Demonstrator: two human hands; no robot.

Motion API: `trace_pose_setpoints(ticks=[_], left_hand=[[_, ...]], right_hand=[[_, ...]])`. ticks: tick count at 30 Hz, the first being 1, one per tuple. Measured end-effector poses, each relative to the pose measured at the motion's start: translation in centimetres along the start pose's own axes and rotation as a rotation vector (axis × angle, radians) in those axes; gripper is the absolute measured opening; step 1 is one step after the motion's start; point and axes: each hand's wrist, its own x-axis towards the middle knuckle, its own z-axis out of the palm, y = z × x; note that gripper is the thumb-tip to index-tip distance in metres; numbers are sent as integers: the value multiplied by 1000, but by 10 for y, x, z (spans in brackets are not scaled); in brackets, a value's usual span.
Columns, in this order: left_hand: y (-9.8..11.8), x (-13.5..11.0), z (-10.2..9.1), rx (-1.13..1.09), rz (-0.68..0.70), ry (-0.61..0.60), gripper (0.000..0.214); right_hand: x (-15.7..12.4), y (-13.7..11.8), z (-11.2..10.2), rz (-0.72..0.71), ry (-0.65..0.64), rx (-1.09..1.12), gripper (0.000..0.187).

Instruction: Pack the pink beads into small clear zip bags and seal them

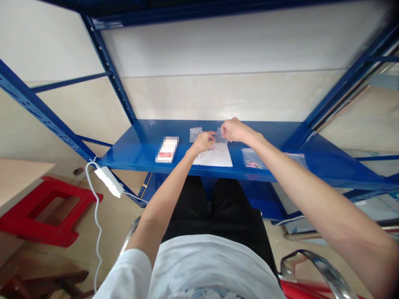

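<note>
Both of my hands reach out over a blue metal shelf [140, 149]. My left hand [203, 142] and my right hand [234, 129] pinch a small clear plastic bag [220, 135] between them, just above a white sheet of paper [215, 158] with red marks on it. Each hand's fingers are closed on an edge of the bag. What the bag contains is too small to make out.
Another small clear bag [195, 133] lies behind my left hand. A clear bag with pink pieces [253, 159] lies right of the paper, a white and red packet [167, 150] to the left. A white power strip [109, 181] hangs off the shelf corner. A red stool [46, 209] stands lower left.
</note>
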Motion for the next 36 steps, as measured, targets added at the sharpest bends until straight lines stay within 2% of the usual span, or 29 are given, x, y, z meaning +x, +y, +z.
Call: trace_pose_setpoints(ticks=[6,10,12,20,27,30,36], left_hand=[[-7,2,5,-119,-23,-43,42],[-6,2,2,-103,-14,-34,39],[-5,1,0,-84,-6,-27,38],[-7,0,1,-106,6,-24,32],[-12,2,3,-112,5,-8,32],[-14,3,5,-119,5,-22,33],[-20,5,8,-99,-2,-16,35]], right_hand=[[0,-4,0,-45,-50,-120,9],[0,-3,0,-39,-71,-149,5],[-1,0,1,-47,-53,-102,2],[-5,16,8,-14,14,211,26],[-15,34,32,39,157,525,45],[-21,43,44,23,116,595,52],[-26,55,64,-14,-10,628,39]])
